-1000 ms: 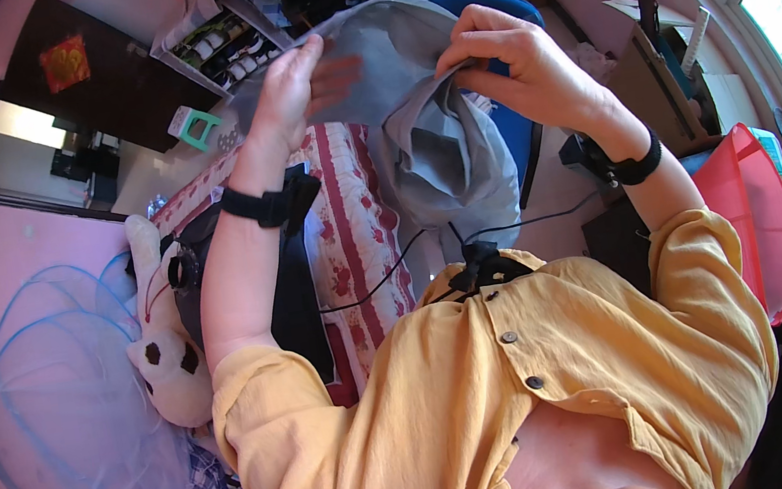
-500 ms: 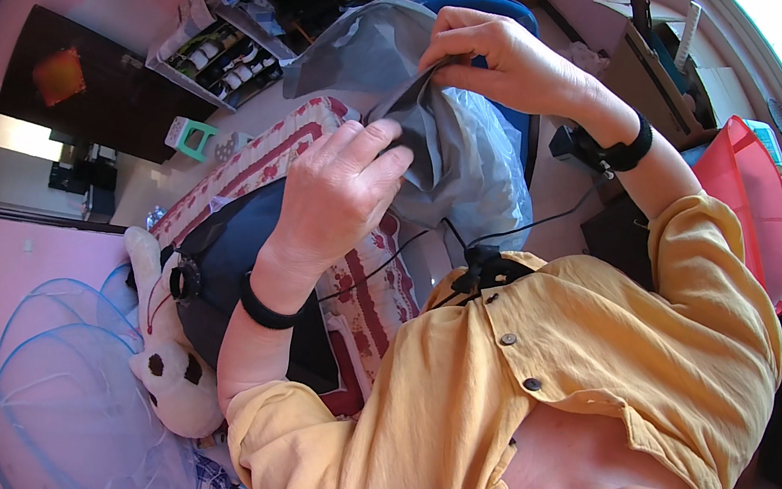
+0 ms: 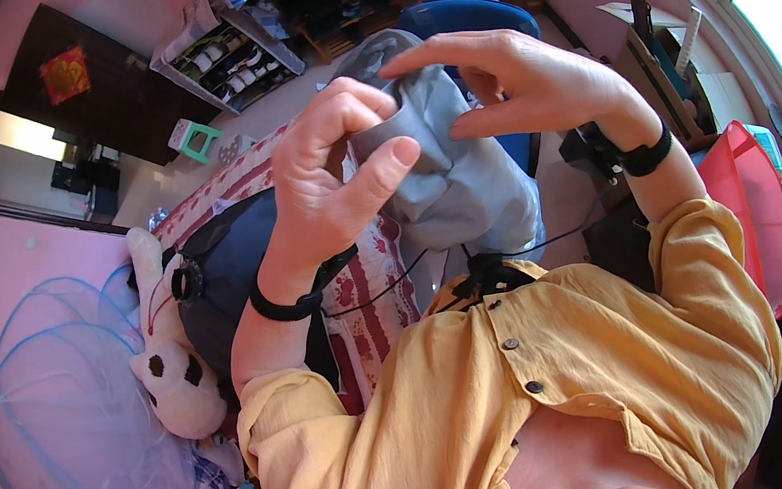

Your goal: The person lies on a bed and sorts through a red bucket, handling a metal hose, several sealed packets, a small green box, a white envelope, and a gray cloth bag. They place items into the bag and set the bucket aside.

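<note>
A thin, crinkled grey plastic bag (image 3: 440, 166) hangs in front of my chest with its mouth spread upward. At the left side of that mouth is my left hand (image 3: 329, 168), its fingers curled over the rim and its thumb lying along the outside. My right hand (image 3: 528, 77) is at the opposite side, forefinger stretched across the far edge and thumb against the outside, with bag material between them. Some right fingertips are hidden behind the bag's folds. Black bands circle both wrists.
A floral-covered bed (image 3: 369, 268) lies below, with dark cloth (image 3: 236, 257) and a white plush toy (image 3: 180, 387) on it. A blue chair (image 3: 468, 15) is behind the bag. Blue mesh covers (image 3: 84, 422) stand left, a red basket (image 3: 750, 211) right. Thin black cables cross below my hands.
The bag has gone from a pinched, spread sheet to a gathered shape with an open mouth. My left hand has turned and its thumb has lifted; my right hand has moved slightly down and right.
</note>
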### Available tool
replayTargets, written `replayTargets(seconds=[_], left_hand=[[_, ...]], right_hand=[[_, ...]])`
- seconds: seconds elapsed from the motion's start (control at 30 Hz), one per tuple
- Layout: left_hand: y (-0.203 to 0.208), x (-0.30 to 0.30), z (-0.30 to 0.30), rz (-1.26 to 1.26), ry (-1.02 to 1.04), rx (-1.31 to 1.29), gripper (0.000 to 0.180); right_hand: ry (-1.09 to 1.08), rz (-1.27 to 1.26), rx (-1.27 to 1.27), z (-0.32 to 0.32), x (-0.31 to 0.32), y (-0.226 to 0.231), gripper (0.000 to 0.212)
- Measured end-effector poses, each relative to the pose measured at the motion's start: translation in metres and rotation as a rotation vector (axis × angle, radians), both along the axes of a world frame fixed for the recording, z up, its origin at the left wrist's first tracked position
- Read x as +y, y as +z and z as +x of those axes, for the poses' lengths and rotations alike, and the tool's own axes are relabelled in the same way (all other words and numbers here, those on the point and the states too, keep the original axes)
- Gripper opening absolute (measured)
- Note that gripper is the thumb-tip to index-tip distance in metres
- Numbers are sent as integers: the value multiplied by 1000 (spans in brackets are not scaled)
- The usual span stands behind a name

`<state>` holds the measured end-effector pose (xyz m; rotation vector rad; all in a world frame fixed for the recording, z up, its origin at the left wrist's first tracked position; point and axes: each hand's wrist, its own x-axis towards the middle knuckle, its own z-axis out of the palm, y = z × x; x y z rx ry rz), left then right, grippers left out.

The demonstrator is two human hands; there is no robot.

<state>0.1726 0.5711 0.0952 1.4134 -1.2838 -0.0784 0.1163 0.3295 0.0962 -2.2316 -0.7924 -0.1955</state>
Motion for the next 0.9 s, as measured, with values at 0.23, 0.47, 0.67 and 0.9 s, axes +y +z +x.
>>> replayTargets(seconds=[0.23, 0.47, 0.67, 0.9], left_hand=[[-14, -14, -3, -137, -31, -57, 28], [-97, 55, 111, 85, 564, 135, 82], [-199, 90, 119, 322, 631, 218, 125], [-239, 81, 142, 388, 746, -58, 119]], right_hand=[[178, 93, 103, 2, -4, 12, 58], [177, 44, -67, -22, -39, 33, 26], [134, 22, -67, -34, -42, 40, 24], [36, -28, -95, -50, -46, 56, 17]])
